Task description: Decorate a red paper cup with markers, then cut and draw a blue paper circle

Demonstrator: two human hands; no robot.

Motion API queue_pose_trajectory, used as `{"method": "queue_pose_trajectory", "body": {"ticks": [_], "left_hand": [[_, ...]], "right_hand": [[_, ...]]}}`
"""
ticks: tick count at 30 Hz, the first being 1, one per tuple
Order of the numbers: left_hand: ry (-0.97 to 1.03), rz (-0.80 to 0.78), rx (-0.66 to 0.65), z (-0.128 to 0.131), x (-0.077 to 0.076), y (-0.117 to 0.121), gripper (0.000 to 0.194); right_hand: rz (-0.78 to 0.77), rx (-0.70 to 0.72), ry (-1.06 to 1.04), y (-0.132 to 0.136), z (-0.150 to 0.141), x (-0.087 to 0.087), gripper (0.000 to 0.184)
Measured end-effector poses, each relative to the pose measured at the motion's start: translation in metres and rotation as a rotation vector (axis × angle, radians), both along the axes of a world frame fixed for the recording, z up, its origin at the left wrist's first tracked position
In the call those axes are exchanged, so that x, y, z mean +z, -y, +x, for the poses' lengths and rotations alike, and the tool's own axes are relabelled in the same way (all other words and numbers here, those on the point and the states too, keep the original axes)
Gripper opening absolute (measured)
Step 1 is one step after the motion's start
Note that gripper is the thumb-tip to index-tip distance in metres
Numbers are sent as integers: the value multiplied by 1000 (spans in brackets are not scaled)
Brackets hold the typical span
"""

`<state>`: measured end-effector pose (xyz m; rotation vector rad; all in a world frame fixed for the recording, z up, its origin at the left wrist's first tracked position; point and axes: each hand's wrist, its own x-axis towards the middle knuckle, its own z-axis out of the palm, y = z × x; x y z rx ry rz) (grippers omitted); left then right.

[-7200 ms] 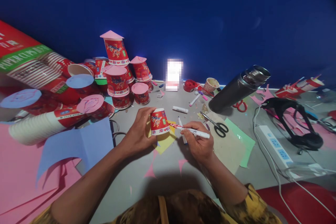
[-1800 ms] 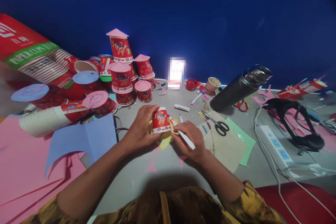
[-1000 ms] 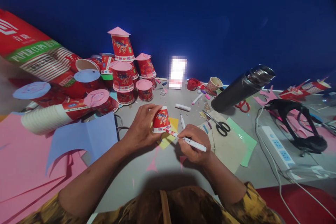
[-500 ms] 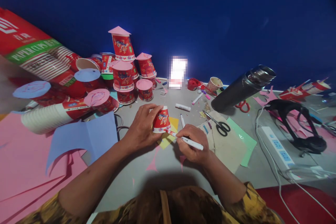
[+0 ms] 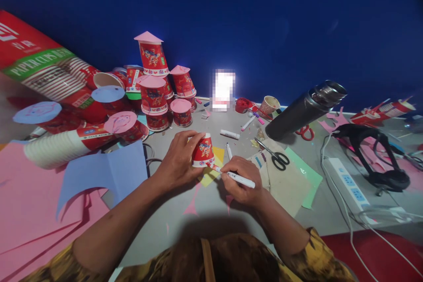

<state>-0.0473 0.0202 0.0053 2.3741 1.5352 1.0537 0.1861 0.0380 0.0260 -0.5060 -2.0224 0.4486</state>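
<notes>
My left hand (image 5: pixel 180 157) grips a red patterned paper cup (image 5: pixel 203 150) from its left side, fingers round it, with the cup's wide white rim facing down. In my right hand (image 5: pixel 242 179) is a white marker (image 5: pixel 243 179), pinched like a pen, its red tip end at the lower right of the cup's rim. Whether the tip touches the rim is too small to tell. A yellow paper sheet (image 5: pixel 211 178) lies beneath the cup. Just beyond my right hand rests a thin white marker cap or pen (image 5: pixel 229 150), and a further white marker (image 5: pixel 230 134) lies behind it.
Red cups with pink paper tops (image 5: pixel 153 94) stand stacked at the back left, beside a paper cup package (image 5: pixel 49 66). Blue paper (image 5: pixel 105 176) lies at left. To the right are scissors (image 5: pixel 278 160), a dark thermos (image 5: pixel 304 112) and a power strip (image 5: pixel 349 185).
Both hands, the cup and the marker stay almost in place. The whole view has shifted very slightly.
</notes>
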Motion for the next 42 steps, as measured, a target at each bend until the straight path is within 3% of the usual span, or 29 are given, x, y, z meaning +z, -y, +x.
{"method": "queue_pose_trajectory", "body": {"ticks": [19, 38, 42], "left_hand": [[-22, 18, 9, 0, -2, -1, 84], [-12, -30, 4, 1, -2, 0, 82], [0, -3, 7, 1, -2, 0, 82]], "right_hand": [[-29, -48, 21, 0, 3, 1, 10], [-45, 8, 34, -1, 1, -2, 10], [-54, -39, 33, -1, 4, -1, 8]]}}
